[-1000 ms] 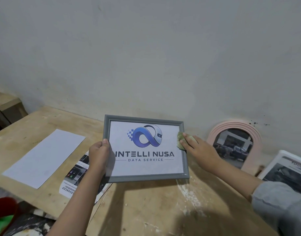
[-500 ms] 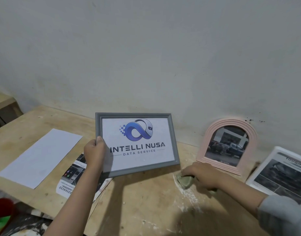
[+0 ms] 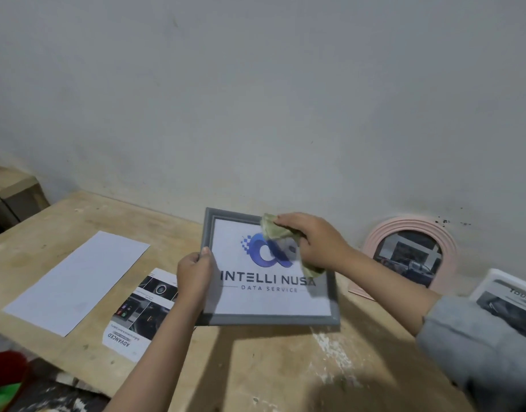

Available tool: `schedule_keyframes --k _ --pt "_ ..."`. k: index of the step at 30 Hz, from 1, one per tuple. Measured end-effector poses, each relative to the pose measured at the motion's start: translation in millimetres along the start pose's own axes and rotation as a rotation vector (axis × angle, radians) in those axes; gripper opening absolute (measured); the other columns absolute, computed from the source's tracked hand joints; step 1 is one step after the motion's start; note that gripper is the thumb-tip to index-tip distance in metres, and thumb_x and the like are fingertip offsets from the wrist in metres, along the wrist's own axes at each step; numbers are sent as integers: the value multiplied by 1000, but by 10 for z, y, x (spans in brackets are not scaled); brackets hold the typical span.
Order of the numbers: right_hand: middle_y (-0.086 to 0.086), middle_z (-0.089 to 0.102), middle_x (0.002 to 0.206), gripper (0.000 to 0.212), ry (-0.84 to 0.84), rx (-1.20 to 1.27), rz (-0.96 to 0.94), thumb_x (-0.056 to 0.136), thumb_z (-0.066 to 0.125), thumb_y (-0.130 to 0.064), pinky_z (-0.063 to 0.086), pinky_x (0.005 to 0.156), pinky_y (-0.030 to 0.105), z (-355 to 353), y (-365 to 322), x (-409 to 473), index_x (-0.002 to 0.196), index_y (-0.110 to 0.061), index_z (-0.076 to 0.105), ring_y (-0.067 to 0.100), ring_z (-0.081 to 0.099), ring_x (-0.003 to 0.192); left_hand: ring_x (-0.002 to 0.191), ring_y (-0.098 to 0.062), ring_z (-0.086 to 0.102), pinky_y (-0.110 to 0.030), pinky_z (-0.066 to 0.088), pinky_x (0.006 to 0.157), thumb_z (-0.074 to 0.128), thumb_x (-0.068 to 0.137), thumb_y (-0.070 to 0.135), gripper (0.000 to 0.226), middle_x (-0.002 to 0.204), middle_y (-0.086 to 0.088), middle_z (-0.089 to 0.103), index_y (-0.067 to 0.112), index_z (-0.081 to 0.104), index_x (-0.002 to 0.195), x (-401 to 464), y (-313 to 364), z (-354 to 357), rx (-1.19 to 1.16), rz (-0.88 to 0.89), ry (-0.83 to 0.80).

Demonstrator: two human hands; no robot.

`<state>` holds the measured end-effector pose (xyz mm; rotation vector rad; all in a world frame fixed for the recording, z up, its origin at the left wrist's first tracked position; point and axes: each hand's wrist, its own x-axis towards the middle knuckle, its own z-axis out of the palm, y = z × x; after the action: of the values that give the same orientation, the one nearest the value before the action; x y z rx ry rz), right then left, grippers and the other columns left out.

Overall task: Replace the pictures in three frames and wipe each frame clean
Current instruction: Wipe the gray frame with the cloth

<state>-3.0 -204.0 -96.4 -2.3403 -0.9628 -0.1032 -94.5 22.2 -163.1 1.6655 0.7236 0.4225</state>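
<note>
A grey picture frame [image 3: 264, 319] with a blue logo print reading "INTELLI NUSA" is held tilted above the wooden table. My left hand [image 3: 195, 275] grips its left edge. My right hand [image 3: 312, 242] presses a crumpled green cloth [image 3: 273, 230] on the upper right part of the glass. A pink arched frame [image 3: 446, 248] with a street photo leans on the wall at the right. A white frame [image 3: 505, 295] with a dark print lies at the far right, partly cut off.
A blank white sheet [image 3: 77, 281] lies at the left of the table [image 3: 256, 367]. A printed leaflet [image 3: 140, 316] lies under my left forearm. The wall [image 3: 256, 99] stands close behind. A red and green object [image 3: 3, 382] sits off the table's near left edge.
My right hand has come up from the table beside the frame, with the cloth, onto the upper part of the glass. The frame has tilted back down toward me.
</note>
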Motion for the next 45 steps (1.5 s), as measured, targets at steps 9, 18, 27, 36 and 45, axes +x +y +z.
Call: schedule_keyframes --k 9,18,27,36,45 --pt "5 17 157 87 40 -196 -143 69 41 22 25 112 49 569 -469 425 146 -15 28 31 16 143 68 -21 46 -33 34 65 45 83 55 47 69 -12 46 11 45 67 -165 204 112 -43 5 -153" --pt "7 17 157 96 -47 -230 -306 59 43 26 12 111 54 921 -508 165 146 -14 31 35 9 144 83 -18 52 -38 39 81 4 50 100 106 85 -6 59 15 56 86 -192 161 -14 -128 -135 -180" --pt "4 27 153 84 -156 -104 -398 65 42 23 26 109 58 1154 -503 -165 141 -15 41 29 21 143 98 -18 65 -25 50 71 9 87 74 89 107 -10 70 10 67 110 -232 102 -24 -530 -260 -260" --pt "7 32 151 63 -320 -28 -469 78 55 12 28 111 50 1256 -433 -450 135 -15 49 29 24 142 63 -20 65 -30 49 64 57 93 24 25 72 -9 69 10 67 75 -177 -191 -121 -341 -341 -348" --pt "5 31 152 64 -485 30 -463 75 35 6 22 114 45 1269 -507 -735 134 -12 50 27 23 142 64 -24 60 -35 48 68 53 96 22 26 64 -6 66 9 61 75 -123 -336 -221 -249 -378 -226"
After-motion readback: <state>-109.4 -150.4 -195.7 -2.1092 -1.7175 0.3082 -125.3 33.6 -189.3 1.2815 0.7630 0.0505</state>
